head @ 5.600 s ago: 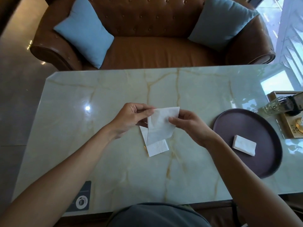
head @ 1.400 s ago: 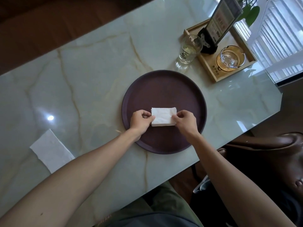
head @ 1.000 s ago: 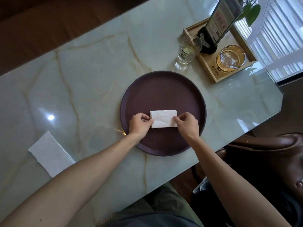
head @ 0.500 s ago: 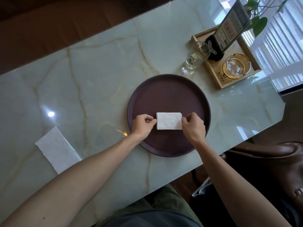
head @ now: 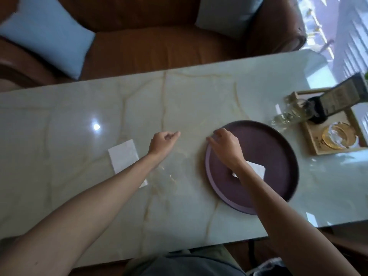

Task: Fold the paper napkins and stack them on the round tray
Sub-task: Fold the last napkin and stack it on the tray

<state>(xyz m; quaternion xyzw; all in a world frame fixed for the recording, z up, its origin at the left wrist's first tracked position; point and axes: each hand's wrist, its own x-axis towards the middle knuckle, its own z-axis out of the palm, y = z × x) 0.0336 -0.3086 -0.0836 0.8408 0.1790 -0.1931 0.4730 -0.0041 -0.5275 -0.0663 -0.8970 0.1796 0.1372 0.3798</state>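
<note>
Marble table (head: 199,100): bears all items listed. Round tray (head: 278,148): dark purple, right of centre; holds folded napkins (head: 258,169), partly hidden behind right forearm. Wooden tray (head: 316,144): far right; holds glass ashtray (head: 338,135), card stand. Unfolded napkin (head: 124,155): flat on marble, left of left forearm, likely next for folding. Right hand (head: 226,145): over tray's left rim, fingers loose, holding nothing. Left hand (head: 163,141): between napkin and tray, fingers curled, empty.

Both forearms (head: 95,198) bare, no sleeves, watch or rings visible. Grey-olive garment (head: 185,262) at 6 o'clock.
</note>
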